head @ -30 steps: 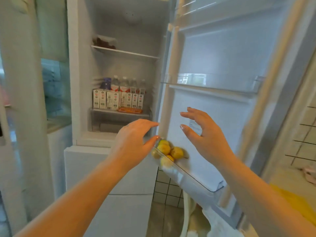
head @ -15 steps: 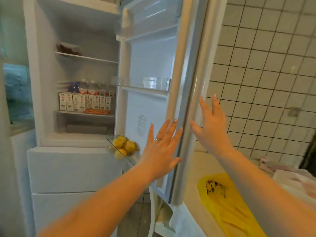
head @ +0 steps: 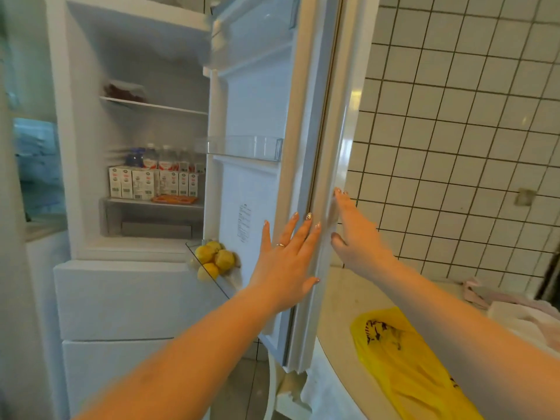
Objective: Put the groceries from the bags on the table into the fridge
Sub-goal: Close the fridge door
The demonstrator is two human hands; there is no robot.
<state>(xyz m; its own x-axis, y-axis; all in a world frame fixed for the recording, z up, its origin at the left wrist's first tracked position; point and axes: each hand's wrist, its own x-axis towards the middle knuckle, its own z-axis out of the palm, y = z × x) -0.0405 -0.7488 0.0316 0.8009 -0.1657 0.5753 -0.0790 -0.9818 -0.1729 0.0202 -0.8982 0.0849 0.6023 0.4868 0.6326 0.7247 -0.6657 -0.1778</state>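
The white fridge (head: pixel 91 183) stands open, its door (head: pixel 306 147) swung out edge-on toward me. Several yellow lemons (head: pixel 213 259) lie in the door's lowest clear bin. My left hand (head: pixel 288 262) lies flat with straight fingers on the door's inner edge. My right hand (head: pixel 354 234) is also flat, fingers straight, against the door's outer face. Neither hand holds anything. A flattened yellow plastic bag (head: pixel 403 368) lies on the table (head: pixel 336 301) at the lower right.
Small cartons (head: pixel 151 183) and bottles (head: pixel 163 159) fill the fridge's middle shelf, an orange pack (head: pixel 174 199) before them. A dark packet (head: pixel 121 92) sits on the upper shelf. Pinkish-white bags (head: pixel 515 307) lie at the table's right. A white tiled wall (head: pixel 454 131) rises behind.
Both hands left the lemon bin and went to the door's edge, one on each side. My view has turned right, bringing the table and yellow bag into sight.
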